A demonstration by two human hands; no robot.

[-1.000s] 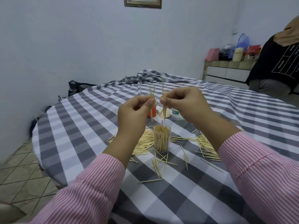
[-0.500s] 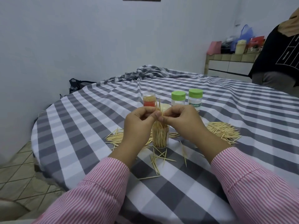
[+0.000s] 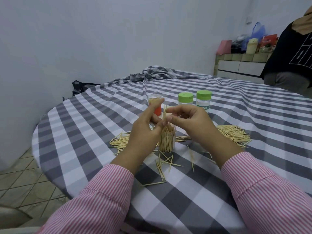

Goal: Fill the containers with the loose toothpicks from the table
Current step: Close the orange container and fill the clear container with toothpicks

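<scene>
A round table in a grey-and-white checked cloth carries loose toothpicks heaped at three o'clock and nine o'clock of an open clear container packed with upright picks. Above it, the left hand and right hand together pinch a few upright toothpicks. Toward twelve o'clock stand two green-lidded jars and an orange-labelled jar.

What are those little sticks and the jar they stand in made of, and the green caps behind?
The toothpicks look like pale, unfinished wood or bamboo: matte, straw-coloured, thin and pointed. The open container seems clear plastic, possibly glass, since the sticks show through its wall. The green lids look like smooth moulded plastic with an even, slightly glossy colour.
</scene>
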